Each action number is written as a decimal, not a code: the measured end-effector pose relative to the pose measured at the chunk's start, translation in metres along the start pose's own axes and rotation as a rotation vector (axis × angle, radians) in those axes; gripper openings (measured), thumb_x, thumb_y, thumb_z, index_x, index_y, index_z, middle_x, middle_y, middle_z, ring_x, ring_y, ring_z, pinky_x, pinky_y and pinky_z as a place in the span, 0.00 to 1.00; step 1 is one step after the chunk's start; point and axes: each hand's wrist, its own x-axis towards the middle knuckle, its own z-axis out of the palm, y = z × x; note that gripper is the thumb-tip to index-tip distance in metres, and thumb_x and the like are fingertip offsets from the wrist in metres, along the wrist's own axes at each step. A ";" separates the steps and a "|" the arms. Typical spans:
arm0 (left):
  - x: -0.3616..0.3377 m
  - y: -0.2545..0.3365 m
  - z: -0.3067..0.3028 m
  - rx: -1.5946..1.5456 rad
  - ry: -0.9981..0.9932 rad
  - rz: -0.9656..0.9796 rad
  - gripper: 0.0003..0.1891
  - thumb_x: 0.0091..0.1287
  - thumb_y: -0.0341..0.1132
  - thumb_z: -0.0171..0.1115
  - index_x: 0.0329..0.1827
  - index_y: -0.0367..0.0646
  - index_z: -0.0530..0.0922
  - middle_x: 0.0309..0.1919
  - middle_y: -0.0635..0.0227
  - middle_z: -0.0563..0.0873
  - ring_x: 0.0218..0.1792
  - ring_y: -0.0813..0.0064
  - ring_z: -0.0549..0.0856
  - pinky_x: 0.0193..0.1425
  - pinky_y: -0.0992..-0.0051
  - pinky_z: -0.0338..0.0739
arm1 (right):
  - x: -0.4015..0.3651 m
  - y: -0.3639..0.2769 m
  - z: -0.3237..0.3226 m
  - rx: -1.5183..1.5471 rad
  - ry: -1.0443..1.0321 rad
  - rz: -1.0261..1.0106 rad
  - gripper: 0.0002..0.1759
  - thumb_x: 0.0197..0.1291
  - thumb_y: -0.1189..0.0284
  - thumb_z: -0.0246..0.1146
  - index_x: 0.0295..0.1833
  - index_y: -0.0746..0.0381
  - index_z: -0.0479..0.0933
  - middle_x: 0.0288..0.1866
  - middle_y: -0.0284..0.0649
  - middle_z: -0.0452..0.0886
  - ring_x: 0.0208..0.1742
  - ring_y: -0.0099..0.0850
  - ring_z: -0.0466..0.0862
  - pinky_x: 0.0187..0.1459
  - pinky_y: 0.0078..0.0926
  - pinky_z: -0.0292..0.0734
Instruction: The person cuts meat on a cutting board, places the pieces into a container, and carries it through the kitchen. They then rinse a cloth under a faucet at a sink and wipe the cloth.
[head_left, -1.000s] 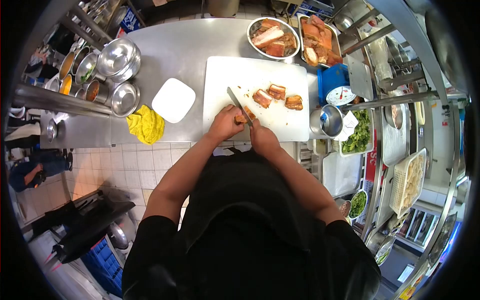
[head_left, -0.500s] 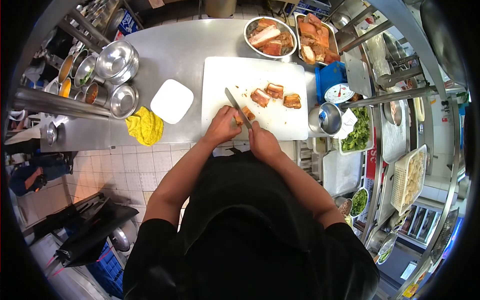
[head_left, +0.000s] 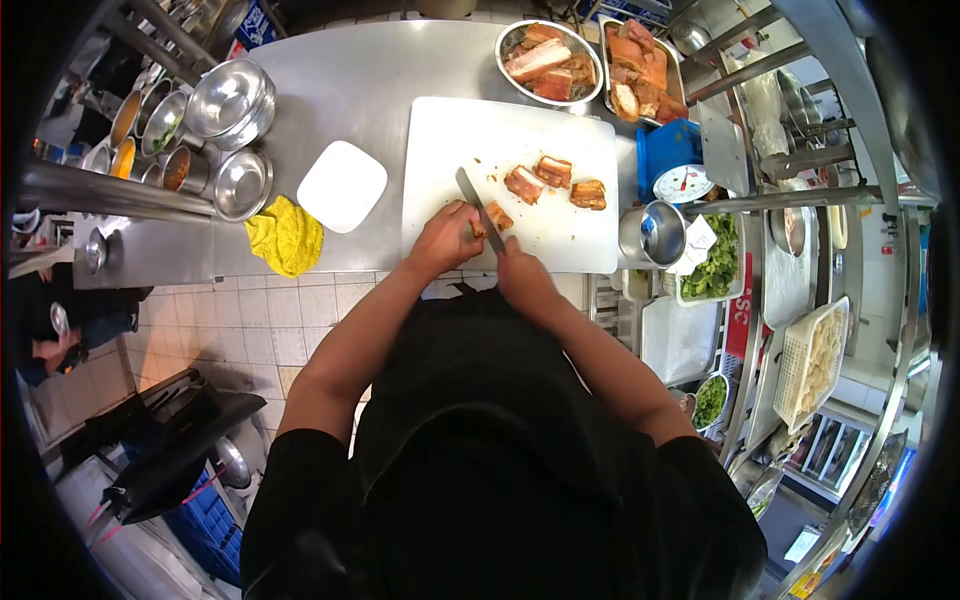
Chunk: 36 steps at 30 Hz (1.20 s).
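Observation:
My right hand (head_left: 527,280) is closed around the handle of a knife (head_left: 476,205), its blade pointing away and to the left over a white cutting board (head_left: 560,235). Left of the blade, my left hand (head_left: 445,241) pinches a small piece of browned pork belly (head_left: 479,229), mostly hidden by the fingers. Another cut piece (head_left: 499,215) lies just right of the blade. Farther up the board rest three thicker chunks of pork belly: a left one (head_left: 524,184), a middle one (head_left: 554,171) and a right one (head_left: 589,194). Crumbs are scattered around them.
Behind the board stand a bowl (head_left: 549,62) and a tray (head_left: 645,75) of pork. A blue scale (head_left: 670,150) and metal pot (head_left: 652,237) flank its right. Leftward are a white lid-like square (head_left: 342,186), yellow cloth (head_left: 285,236) and metal bowls (head_left: 231,105).
The camera view has shifted slightly. The knife has slid a little toward me across the board, and more of the cut piece shows right of its blade. My left hand keeps its pinch.

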 end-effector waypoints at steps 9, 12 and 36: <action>0.000 0.018 -0.004 0.036 0.101 -0.044 0.27 0.52 0.35 0.75 0.54 0.41 0.75 0.52 0.52 0.79 0.57 0.48 0.79 0.64 0.57 0.75 | -0.004 -0.013 -0.042 -0.021 0.126 0.037 0.13 0.79 0.66 0.49 0.54 0.66 0.65 0.32 0.65 0.84 0.37 0.64 0.86 0.43 0.63 0.80; 0.007 0.031 -0.001 0.113 0.148 -0.034 0.30 0.50 0.37 0.75 0.56 0.41 0.74 0.54 0.51 0.78 0.59 0.47 0.78 0.66 0.56 0.73 | -0.006 0.002 -0.051 -0.048 0.102 0.085 0.14 0.79 0.64 0.50 0.54 0.66 0.65 0.33 0.64 0.84 0.38 0.64 0.86 0.43 0.62 0.80; 0.029 0.018 0.025 0.061 0.118 0.004 0.17 0.47 0.32 0.74 0.39 0.40 0.79 0.39 0.55 0.82 0.47 0.49 0.82 0.53 0.56 0.79 | 0.013 0.026 -0.015 -0.052 0.030 0.028 0.13 0.77 0.67 0.52 0.52 0.68 0.68 0.32 0.63 0.85 0.37 0.63 0.87 0.44 0.61 0.80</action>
